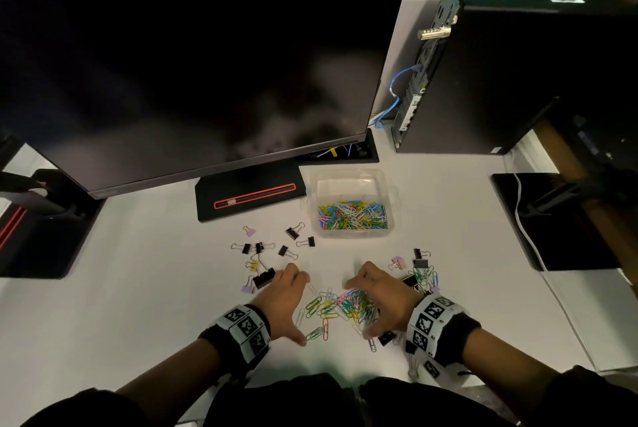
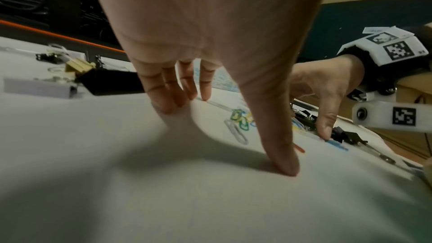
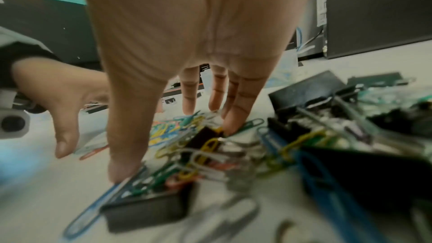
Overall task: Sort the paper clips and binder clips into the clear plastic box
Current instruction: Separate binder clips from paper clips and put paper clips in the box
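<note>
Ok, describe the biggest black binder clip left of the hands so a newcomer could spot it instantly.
Start at the monitor stand with its red outline and come straight toward the person. Just outside the left hand lies the large black binder clip, far bigger than the small black, yellow and lilac clips around it.

Clear plastic box (image 1: 352, 181); glossy monitor (image 1: 193, 64); matt table (image 1: 138, 288).

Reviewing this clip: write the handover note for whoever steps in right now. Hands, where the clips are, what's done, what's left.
Left hand: open, fingertips on the table left of the loose paper clips.
Right hand: open, fingers spread over that pile, gripping nothing.
Box: near section holds paper clips; far section looks empty.
Binder clips: all on the table, left group and more by the right wrist.
Left: remaining paper clips, then every binder clip.
</note>
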Tool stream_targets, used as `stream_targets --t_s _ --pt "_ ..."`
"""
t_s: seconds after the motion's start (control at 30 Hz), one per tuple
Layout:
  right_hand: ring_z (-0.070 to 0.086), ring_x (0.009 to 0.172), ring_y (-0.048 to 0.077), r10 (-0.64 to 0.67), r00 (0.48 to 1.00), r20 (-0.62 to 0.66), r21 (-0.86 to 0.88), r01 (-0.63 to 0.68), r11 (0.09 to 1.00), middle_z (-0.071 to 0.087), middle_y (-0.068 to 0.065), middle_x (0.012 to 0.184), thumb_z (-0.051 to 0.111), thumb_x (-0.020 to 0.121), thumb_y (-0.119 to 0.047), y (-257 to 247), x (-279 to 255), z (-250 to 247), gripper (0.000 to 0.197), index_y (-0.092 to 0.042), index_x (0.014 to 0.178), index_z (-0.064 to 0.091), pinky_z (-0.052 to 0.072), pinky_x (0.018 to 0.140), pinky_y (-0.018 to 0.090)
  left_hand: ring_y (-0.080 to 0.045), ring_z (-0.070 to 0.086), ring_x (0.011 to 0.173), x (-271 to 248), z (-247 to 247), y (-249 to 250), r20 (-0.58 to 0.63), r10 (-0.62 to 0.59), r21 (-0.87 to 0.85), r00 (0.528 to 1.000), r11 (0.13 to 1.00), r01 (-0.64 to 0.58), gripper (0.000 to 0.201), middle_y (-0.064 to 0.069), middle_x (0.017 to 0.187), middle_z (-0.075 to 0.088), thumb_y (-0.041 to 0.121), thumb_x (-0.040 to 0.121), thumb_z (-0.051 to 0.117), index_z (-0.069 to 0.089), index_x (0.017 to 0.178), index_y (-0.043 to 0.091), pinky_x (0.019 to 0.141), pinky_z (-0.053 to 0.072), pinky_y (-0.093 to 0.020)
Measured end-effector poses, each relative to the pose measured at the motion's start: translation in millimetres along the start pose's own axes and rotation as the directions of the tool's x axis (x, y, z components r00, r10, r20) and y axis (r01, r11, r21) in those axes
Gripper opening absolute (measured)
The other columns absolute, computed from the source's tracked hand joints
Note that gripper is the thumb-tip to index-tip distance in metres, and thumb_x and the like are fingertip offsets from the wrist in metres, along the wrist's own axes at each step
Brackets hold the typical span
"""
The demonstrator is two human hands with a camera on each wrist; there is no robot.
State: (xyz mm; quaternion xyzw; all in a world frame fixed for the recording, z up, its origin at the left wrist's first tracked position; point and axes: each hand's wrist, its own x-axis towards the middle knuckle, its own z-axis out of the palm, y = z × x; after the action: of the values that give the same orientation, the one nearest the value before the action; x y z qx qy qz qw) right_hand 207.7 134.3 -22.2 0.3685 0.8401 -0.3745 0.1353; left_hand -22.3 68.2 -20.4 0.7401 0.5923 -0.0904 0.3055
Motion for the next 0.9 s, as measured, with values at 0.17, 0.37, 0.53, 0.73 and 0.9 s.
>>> stream_targets --t_s 0.17,0.37,0.53,0.73,0.9 --pt "0.049 0.109 0.02 0.073 0.994 -0.079 0.091 -0.066 0.994 0.039 0.003 0.118 0.079 0.064 -0.026 -13.1 5.5 14.4 0.066 -0.021 0.123 0.05 0.045 0.095 0.032 -0.021 0.045 0.115 10.3 5.3 17.2 0.0 0.024 -0.131 1.0 0.991 -0.024 0.076 -0.006 0.128 0.035 0.033 0.068 0.079 0.037 0.128 0.012 0.099 0.041 -0.03" --pt "0.054 0.1 0.025 0.123 0.982 -0.144 0.132 -0.104 0.986 0.04 -0.001 0.102 0.073 0.071 -0.021 -21.8 13.5 17.3 0.038 -0.016 0.107 0.061 0.045 0.087 0.031 -0.025 0.05 0.109 25.8 10.1 33.5 -0.058 0.054 -0.185 0.997 0.981 -0.063 0.055 -0.008 0.124 0.04 0.025 0.078 0.071 0.044 0.123 0.01 0.094 0.042 -0.032" --pt "0.057 0.095 0.021 0.137 0.968 -0.213 0.156 -0.105 0.982 0.058 0.007 0.102 0.07 0.074 -0.016 -24.2 12.9 11.8 0.022 -0.013 0.096 0.068 0.04 0.079 0.023 -0.028 0.051 0.105 32.6 10.0 37.4 -0.087 0.107 -0.135 0.99 0.984 -0.118 0.036 -0.012 0.118 0.043 0.022 0.085 0.062 0.049 0.117 0.01 0.092 0.042 -0.034" --pt "0.053 0.062 0.001 0.251 0.946 -0.206 0.293 -0.185 0.938 0.061 -0.01 0.071 0.072 0.07 -0.01 -12.8 11.0 -8.6 0.011 -0.02 0.074 0.07 0.048 0.067 0.019 -0.033 0.053 0.102 38.2 8.5 36.3 -0.07 0.092 0.025 0.993 0.996 -0.091 0.024 -0.016 0.118 0.045 0.006 0.091 0.046 0.05 0.115 0.006 0.087 0.043 -0.04" --pt "0.06 0.063 0.005 0.348 0.901 -0.259 0.36 -0.245 0.9 0.066 -0.004 0.07 0.074 0.068 -0.007 -8.6 15.5 -41.2 0.012 -0.019 0.068 0.071 0.051 0.065 0.017 -0.035 0.052 0.104 42.1 0.8 34.4 0.0 0.038 0.19 0.999 0.981 -0.038 0.035 -0.019 0.12 0.044 -0.01 0.083 0.04 0.043 0.116 0.0 0.083 0.043 -0.039"
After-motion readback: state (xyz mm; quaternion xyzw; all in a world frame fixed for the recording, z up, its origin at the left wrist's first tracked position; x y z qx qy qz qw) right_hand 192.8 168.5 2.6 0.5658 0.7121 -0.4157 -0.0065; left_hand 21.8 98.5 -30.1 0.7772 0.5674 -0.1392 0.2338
